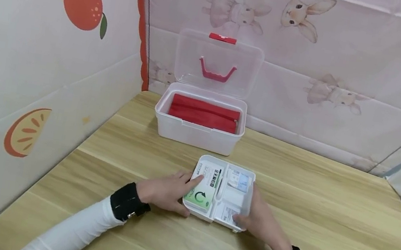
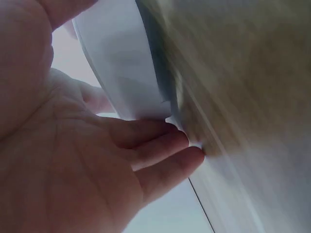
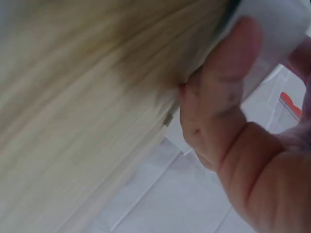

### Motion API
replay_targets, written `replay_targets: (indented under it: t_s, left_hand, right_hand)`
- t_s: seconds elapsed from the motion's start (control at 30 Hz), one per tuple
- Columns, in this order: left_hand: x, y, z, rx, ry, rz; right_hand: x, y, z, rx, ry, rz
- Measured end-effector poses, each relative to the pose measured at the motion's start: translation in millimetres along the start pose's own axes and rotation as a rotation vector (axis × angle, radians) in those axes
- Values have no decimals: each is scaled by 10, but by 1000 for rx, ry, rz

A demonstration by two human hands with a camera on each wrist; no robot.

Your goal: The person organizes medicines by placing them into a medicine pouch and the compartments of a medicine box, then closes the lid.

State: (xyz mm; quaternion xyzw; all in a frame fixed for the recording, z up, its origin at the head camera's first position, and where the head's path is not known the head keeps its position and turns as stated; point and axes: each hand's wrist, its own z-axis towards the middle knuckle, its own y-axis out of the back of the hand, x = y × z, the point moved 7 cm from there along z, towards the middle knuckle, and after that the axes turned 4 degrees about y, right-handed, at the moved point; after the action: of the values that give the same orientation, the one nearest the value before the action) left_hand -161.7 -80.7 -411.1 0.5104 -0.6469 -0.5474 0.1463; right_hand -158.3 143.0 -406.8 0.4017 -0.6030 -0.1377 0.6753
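A white divided tray [image 1: 233, 196] is on the wooden table, between my two hands. In its left compartment is a green and white medicine box [image 1: 208, 183]; small packets [image 1: 238, 180] lie on the right side. My left hand [image 1: 168, 190] grips the tray's left side, one digit over the rim on the medicine box. In the left wrist view, its fingers [image 2: 160, 141] bend at the tray's lower edge. My right hand [image 1: 260, 215] grips the right side, its thumb inside over a packet. The right wrist view shows its curled fingers [image 3: 209, 107] against the tray wall.
Behind the tray stands a clear plastic case [image 1: 195, 135], its lid [image 1: 191, 58] raised against the wall. A red zippered pouch [image 1: 202, 112] lies inside. Printed cloth walls [image 1: 311, 72] border the wooden table [image 1: 123, 139] at the back and left.
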Motion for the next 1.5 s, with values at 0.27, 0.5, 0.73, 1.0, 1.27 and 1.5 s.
replay_targets:
  t_s: [0.27,0.5,0.73,1.0,1.27,1.5]
  left_hand:
    - [-98,58,-227,-64,-24,-44]
    - [-211,269,-557,-163,-63,-92]
    - [-223,642,-828,-280,-128,-142]
    - [65,1219,-812,-492,-311,-374]
    - [697,1572,-528,-609,-208,-476]
    - [1121,1764,-341,-593,-134,-518]
  right_hand:
    - [118,78,-137,-86,-63,176]
    - [307,261,-304,-96,-96,414]
    - [760,462,-247,-148,2,375]
    - [1179,599,325,-237,159,359]
    - [1451,593,1034,-371,281,104]
    - [1439,473,1488,-289,219,109]
